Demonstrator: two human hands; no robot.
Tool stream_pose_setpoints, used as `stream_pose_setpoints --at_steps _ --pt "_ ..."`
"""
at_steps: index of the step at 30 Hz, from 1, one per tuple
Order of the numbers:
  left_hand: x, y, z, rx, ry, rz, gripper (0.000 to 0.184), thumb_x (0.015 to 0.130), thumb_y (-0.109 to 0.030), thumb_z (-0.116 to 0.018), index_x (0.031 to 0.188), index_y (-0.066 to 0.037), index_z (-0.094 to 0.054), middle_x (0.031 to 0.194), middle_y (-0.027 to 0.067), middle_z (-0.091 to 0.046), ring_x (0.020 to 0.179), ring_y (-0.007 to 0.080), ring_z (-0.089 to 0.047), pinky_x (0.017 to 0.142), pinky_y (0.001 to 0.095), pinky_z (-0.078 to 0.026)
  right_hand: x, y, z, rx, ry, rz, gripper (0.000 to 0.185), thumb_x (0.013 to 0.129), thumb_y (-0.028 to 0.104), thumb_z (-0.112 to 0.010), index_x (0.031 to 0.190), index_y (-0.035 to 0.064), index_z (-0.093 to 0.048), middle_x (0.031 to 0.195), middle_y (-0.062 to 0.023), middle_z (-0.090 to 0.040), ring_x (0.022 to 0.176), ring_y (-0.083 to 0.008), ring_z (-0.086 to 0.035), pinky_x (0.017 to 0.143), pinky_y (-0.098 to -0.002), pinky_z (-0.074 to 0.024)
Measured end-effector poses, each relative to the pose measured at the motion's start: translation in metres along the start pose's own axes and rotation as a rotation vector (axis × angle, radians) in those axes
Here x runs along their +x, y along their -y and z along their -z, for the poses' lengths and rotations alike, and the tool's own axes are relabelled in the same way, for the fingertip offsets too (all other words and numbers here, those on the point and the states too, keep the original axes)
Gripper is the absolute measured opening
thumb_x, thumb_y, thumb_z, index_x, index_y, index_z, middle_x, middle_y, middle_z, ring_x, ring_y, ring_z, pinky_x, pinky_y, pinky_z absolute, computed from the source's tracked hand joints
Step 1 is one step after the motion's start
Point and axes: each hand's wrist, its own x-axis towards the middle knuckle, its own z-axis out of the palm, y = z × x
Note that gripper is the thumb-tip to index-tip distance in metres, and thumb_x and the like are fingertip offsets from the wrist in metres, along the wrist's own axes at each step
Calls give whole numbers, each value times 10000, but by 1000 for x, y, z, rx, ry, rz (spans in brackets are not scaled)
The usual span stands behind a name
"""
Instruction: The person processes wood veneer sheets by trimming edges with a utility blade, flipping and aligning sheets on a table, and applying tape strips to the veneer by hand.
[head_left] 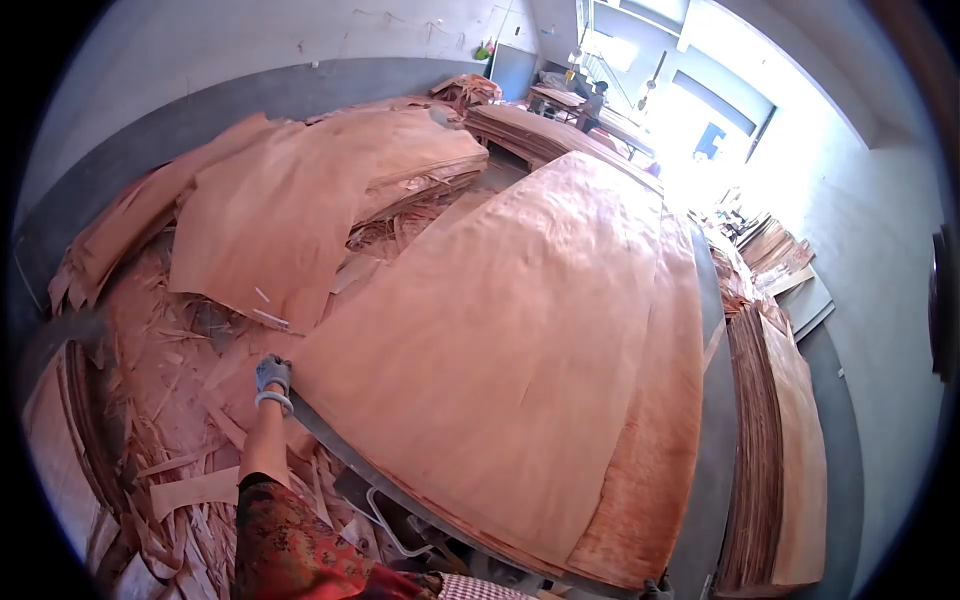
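Observation:
A large reddish-tan wood veneer sheet [480, 340] lies over a stack of similar sheets on a grey table [712, 400]. My left hand [272, 375], in a grey glove with a pale band at the wrist, is closed on the sheet's left corner. At the bottom edge of the view, my right hand [657, 588] is at the near right corner of the stack, in a dark glove. Most of that hand is cut off, so its grip does not show. A redder veneer sheet [645, 490] shows from under the top one along the right side.
Another veneer pile [290, 200] stands to the left, with torn veneer scraps [190, 510] on the floor around it. Stacked narrow veneer [760, 450] lines the right side. Below me is a white metal frame [395, 530]. A person [592, 107] stands far back near tables.

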Motion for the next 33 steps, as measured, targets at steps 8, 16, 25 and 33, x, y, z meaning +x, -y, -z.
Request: stream_pose_setpoints --at_steps 8,16,25,33 --pt "29 42 -36 77 -86 -32 239 778 -230 -534 900 -38 -607 895 197 -624 808 339 -606 724 412 -474 27 -30 5 12 -127 170 388 720 192 -712 1067 104 -564 579 -21 -498 413 -125 -428 366 -287 -366" --pt "-140 -20 24 85 -189 -614 404 757 -74 -547 1148 -2 -475 1185 237 -447 1104 403 -412 942 459 -333 -128 -178 16 -617 -71 224 572 731 384 -701 1232 161 -539 612 -23 -500 542 -132 -461 498 -303 -404" --pt "-438 -223 12 -360 678 -1267 332 708 -151 -633 1031 -82 -597 1086 183 -546 1032 344 -508 887 441 -406 -39 -99 -27 -190 51 168 211 713 169 -739 792 54 -580 542 10 -510 408 -94 -458 383 -258 -383" --pt "-497 -234 -4 244 554 -1421 525 729 -406 -608 1207 -205 -530 1201 138 -519 1074 317 -502 880 429 -420 -26 -42 76 236 138 6 146 738 117 -715 771 94 -575 571 33 -501 416 -62 -427 371 -215 -339"
